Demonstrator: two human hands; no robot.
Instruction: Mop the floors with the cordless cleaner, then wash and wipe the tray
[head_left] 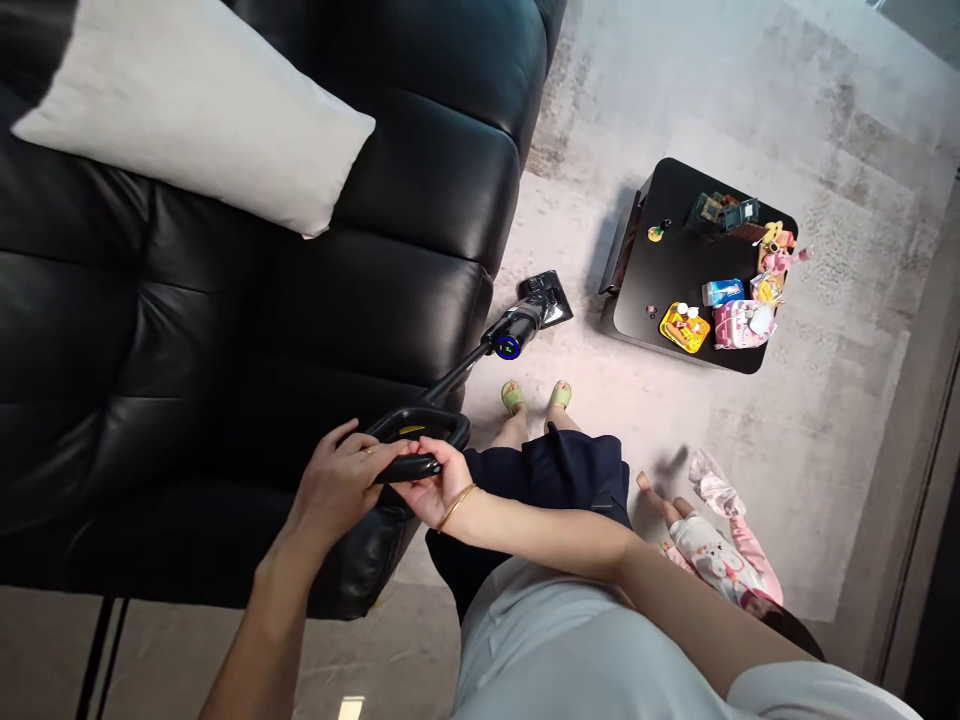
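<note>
1. Floor cleaner (pixel 525 318): head (pixel 551 298) down on the floor (pixel 682 410), between the black sofa (pixel 442 190) and the low counter (pixel 649 285); pole slants back to the wearer.
2. Hands: both closed on the handle (pixel 409 468). Left hand (pixel 330 480) lies over the grip, one finger lifted; right hand (pixel 439 490) cups it, palm up, thumb near its end.
3. Technique, my judgement: keep the head flat, strokes slow; let the wrists steer.
4. Mind the sofa edge close to the pole, also the green slippers (pixel 559 394) nearby.
5. Second person (pixel 724 555) near on the right; wide swings look unwise.
</note>
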